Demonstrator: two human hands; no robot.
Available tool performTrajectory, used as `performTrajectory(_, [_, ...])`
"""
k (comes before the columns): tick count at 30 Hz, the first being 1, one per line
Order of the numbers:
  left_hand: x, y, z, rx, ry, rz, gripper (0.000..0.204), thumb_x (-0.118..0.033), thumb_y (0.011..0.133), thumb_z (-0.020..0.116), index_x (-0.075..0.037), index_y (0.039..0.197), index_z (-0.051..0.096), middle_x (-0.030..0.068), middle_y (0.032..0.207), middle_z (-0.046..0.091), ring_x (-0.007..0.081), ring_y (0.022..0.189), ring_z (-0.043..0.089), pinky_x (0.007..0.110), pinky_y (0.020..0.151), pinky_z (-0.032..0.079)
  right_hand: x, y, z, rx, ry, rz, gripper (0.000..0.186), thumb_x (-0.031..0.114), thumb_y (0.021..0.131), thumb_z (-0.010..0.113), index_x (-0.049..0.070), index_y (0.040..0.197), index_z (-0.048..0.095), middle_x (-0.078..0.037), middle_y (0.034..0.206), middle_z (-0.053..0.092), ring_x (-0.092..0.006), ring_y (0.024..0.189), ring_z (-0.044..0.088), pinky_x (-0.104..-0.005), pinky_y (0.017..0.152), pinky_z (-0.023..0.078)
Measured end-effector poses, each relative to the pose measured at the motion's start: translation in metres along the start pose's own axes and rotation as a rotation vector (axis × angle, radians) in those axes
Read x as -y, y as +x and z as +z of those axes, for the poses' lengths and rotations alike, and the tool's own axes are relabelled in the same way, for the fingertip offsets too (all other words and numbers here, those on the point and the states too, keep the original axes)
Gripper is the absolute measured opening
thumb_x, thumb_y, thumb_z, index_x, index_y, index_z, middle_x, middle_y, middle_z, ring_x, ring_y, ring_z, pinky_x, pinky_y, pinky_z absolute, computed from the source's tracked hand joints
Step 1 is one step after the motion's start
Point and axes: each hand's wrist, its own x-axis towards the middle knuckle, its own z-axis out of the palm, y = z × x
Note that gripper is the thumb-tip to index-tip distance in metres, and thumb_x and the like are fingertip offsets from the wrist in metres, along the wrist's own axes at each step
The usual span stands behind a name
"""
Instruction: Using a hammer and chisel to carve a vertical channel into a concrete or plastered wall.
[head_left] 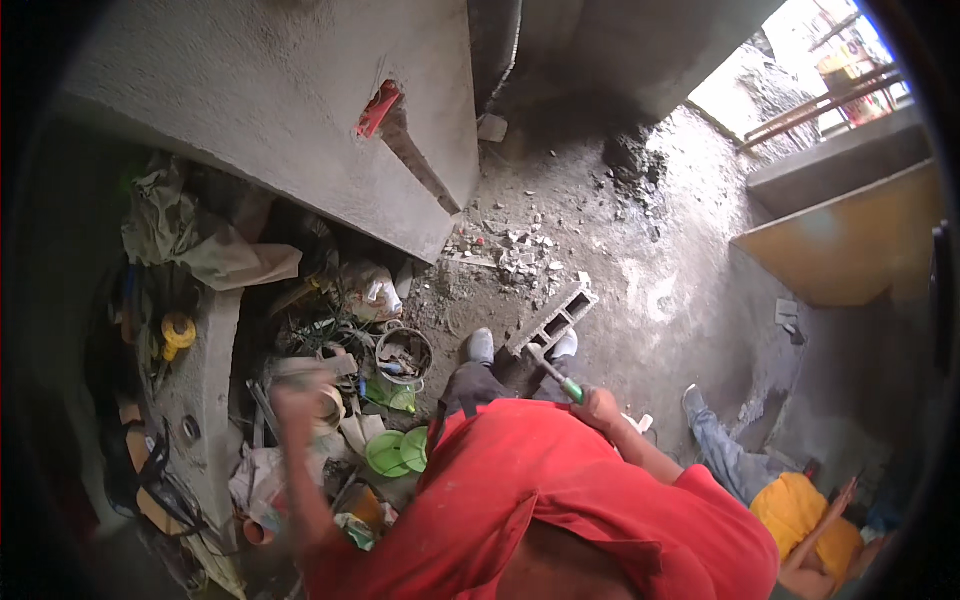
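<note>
My right hand [600, 408] is closed round the green grip of a hammer [572, 388]. Its shaft slants up toward my feet, the far end overlapping a grey hollow concrete block [552, 318]. That block lies on the floor between my shoes. Out to the left, my left hand [298, 385] is smeared by motion above a heap of tools and scraps. Whether its fingers hold anything is not visible. Close to it is a roll of tape [330, 408], and a metal bucket [404, 355] with bits inside stands farther right.
Green plastic lids [388, 454] lie by my left leg. A cut wall [300, 130] with a red box in its slot rises ahead. Rubble [525, 255] litters the floor. A yellow tape measure [178, 335] rests at left. Another person in a yellow shirt [800, 520] is at lower right.
</note>
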Motion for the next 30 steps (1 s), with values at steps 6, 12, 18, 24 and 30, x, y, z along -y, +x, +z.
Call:
performTrajectory(6, [-0.132,-0.103,0.234,0.593,-0.385,0.400,0.040,-0.024,0.077,0.070,-0.004,0.111,0.067,0.0214,0.112,0.067,0.0399,0.104,0.064,0.046,0.092,0.050,-0.018,0.016,-0.038,0.025,-0.097,-0.163,0.040,0.038,0.080,0.069,0.001,0.094,0.066,-0.029,0.092,0.068,-0.0447,0.091,0.067,-0.0501,0.079,0.053])
performTrajectory(12, [-0.231,-0.137,0.204,0.485,-0.284,0.277,0.034,-0.021,0.080,0.064,-0.003,0.109,0.064,0.0217,0.099,0.069,0.0441,0.099,0.064,0.051,0.086,0.051,-0.094,-0.003,-0.082,0.182,0.040,-0.134,0.048,0.041,0.086,0.066,-0.006,0.101,0.063,-0.031,0.097,0.067,-0.0469,0.094,0.065,-0.0505,0.080,0.050])
performTrajectory(18, [-0.255,-0.141,0.165,0.793,-0.311,0.075,0.033,-0.023,0.082,0.065,-0.005,0.110,0.063,0.0237,0.104,0.068,0.0436,0.103,0.064,0.051,0.087,0.050,-0.088,0.006,-0.114,0.238,0.065,-0.154,0.061,0.050,0.087,0.064,-0.011,0.094,0.065,-0.036,0.094,0.065,-0.0500,0.096,0.064,-0.0522,0.086,0.050])
performTrajectory(24, [-0.277,-0.128,0.181,0.817,-0.482,-0.066,0.035,-0.037,0.091,0.063,-0.004,0.103,0.062,0.0202,0.093,0.067,0.0365,0.092,0.067,0.045,0.080,0.050,-0.090,0.036,-0.138,0.321,-0.077,-0.190,0.054,0.047,0.086,0.065,-0.006,0.099,0.066,-0.031,0.094,0.067,-0.0459,0.093,0.066,-0.0501,0.082,0.051])
performTrajectory(30, [-0.253,-0.070,0.248,0.849,-0.836,0.007,0.036,-0.043,0.090,0.066,-0.007,0.090,0.063,0.0041,0.078,0.060,0.0154,0.075,0.054,0.036,0.071,0.047,-0.060,0.069,-0.179,0.224,0.024,-0.081,0.051,0.043,0.083,0.069,-0.003,0.105,0.065,-0.029,0.093,0.068,-0.0416,0.089,0.068,-0.0477,0.077,0.051])
